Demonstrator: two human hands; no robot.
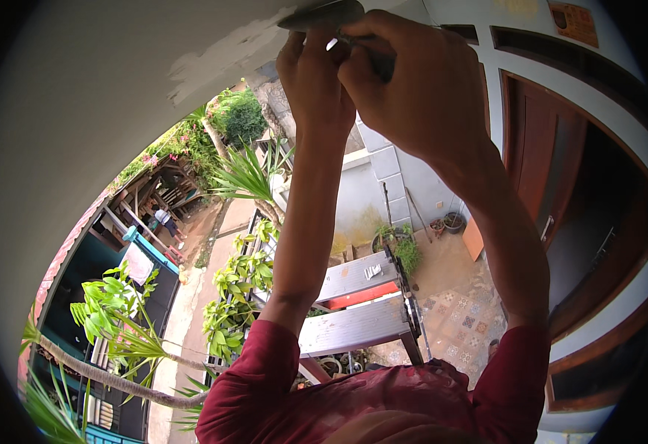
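Both my arms reach up to the pale overhead surface (116,96), which carries a rough whiter patch of filler (220,59). A dark grey pointed trowel blade (324,15) lies close under it, its tip toward the left. My right hand (431,85) is closed around a dark handle (379,59) that seems to belong to the trowel. Just left of it, my left hand (316,85) has its fingers bent up against the underside of the blade. A small bright bit shows between the hands; what the left fingers pinch is hidden.
Below me stands a metal ladder (353,322) with wide steps and a red bar. Leafy plants (239,288) and a bent trunk (116,377) are at the left. Brown doors (542,140) line the right, above patterned tiles (461,318). Another person (167,220) is far off.
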